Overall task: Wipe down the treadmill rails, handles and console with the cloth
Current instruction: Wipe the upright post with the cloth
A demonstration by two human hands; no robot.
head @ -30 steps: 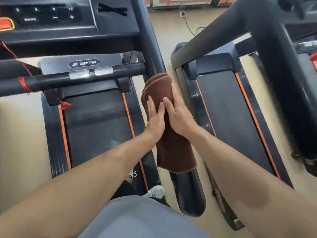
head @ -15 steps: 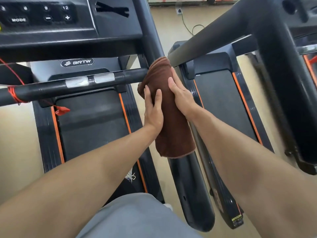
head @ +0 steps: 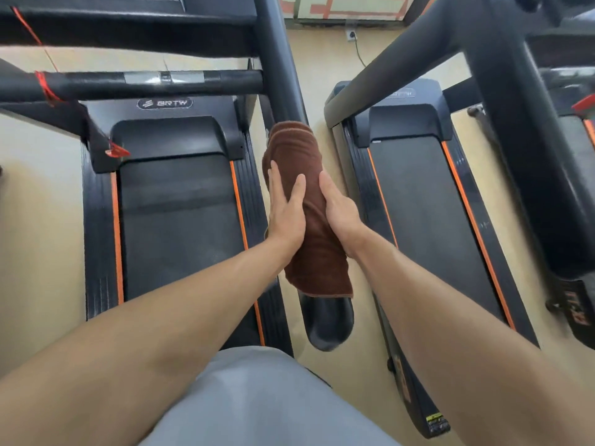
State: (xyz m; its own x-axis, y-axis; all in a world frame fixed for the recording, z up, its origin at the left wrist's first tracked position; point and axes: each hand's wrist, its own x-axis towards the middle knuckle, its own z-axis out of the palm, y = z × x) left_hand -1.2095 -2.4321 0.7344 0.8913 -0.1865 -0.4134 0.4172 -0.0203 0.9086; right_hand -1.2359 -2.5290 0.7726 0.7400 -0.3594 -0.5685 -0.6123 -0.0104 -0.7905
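1. Left hand (head: 286, 207) is being pressed, fingers straight, against the brown cloth (head: 309, 226).
2. Right hand (head: 339, 209) is being curled around the cloth's other side.
3. Cloth is being held draped over the treadmill's right handrail (head: 328, 323), near its free end.

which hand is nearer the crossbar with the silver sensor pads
Left. The left hand presses the crossbar-side face of the brown cloth on the handrail, below the crossbar. The right hand grips the cloth's far side.
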